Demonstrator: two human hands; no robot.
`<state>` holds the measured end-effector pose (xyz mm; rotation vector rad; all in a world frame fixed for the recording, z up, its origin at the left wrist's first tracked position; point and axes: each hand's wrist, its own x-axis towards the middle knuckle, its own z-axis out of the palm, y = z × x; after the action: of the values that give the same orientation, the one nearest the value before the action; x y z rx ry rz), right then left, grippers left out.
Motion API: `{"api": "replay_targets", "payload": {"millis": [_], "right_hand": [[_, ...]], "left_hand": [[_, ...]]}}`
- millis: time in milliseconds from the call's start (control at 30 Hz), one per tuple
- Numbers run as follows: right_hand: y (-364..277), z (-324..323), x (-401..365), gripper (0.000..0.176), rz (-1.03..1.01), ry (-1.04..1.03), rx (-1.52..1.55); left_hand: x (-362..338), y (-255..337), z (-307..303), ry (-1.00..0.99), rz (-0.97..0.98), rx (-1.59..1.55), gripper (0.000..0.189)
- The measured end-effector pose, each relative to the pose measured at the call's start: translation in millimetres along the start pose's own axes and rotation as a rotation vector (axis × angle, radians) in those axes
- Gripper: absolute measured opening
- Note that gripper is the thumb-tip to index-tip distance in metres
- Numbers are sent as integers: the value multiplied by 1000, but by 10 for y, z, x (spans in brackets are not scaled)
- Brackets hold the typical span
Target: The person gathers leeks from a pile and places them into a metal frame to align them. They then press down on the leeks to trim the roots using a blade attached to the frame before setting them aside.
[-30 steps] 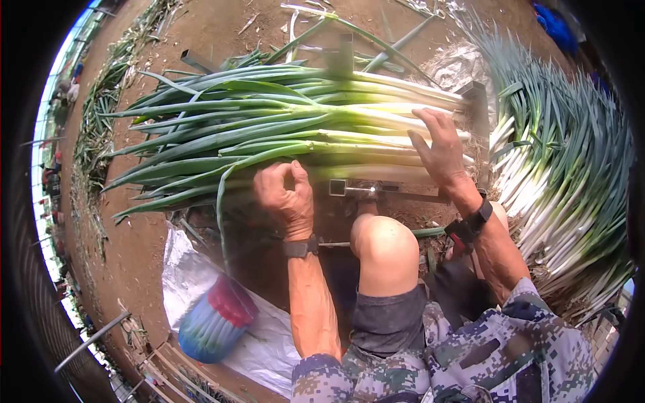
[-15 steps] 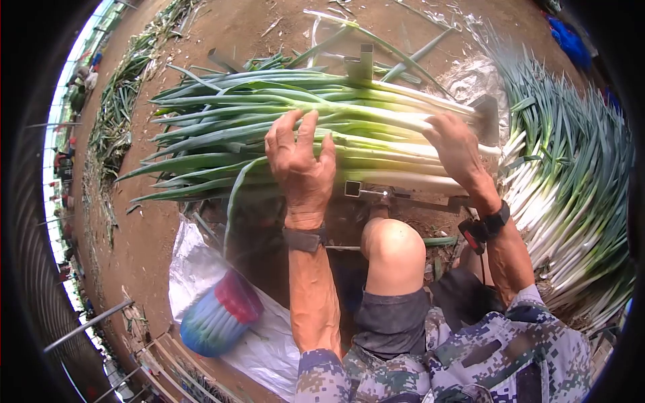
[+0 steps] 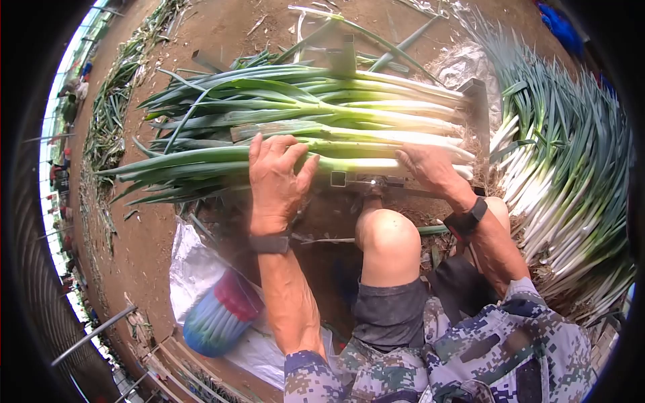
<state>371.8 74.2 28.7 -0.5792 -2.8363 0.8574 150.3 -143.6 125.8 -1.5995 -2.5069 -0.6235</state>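
A thick layer of long green onions (image 3: 322,111) lies across a low metal frame (image 3: 480,111), leaves to the left and white root ends to the right. My left hand (image 3: 279,181) is at the near edge of the layer, its bent fingers over the green leaves and its thumb at the side. Farther right, my right hand (image 3: 433,168) has its fingers curled on the white stems of the nearest stalks. Their undersides are hidden, as are the parts of the fingers beneath the stalks.
A large heap of green onions (image 3: 564,168) fills the right side. On the left, trimmed leaves (image 3: 114,121) are strewn over bare soil. A blue and red rounded object (image 3: 222,316) rests on white sheeting (image 3: 272,349) beside my knee (image 3: 390,245).
Both hands have moved from the top of the layer down to its near edge, the left one also a little leftward. The near stalks have shifted and sit closer together.
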Motion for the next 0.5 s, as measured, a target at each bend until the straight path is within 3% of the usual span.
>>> {"api": "replay_targets", "payload": {"millis": [33,67,167,333,500], "right_hand": [[60,125,-31,30,-11,78,-80],[-34,124,-60,28,105,79,-119],[-136,102,-126,25,106,261,-64],[-69,288,-259,13,-43,537,37],[12,281,-256,9,14,477,98]], "left_hand": [[-42,-114,302,157,5,7,14],[-36,-105,452,245,-53,57,14],[34,-56,737,431,-110,187,22],[5,-104,823,421,-48,135,25],[-9,-56,752,371,-78,85,27]]}}
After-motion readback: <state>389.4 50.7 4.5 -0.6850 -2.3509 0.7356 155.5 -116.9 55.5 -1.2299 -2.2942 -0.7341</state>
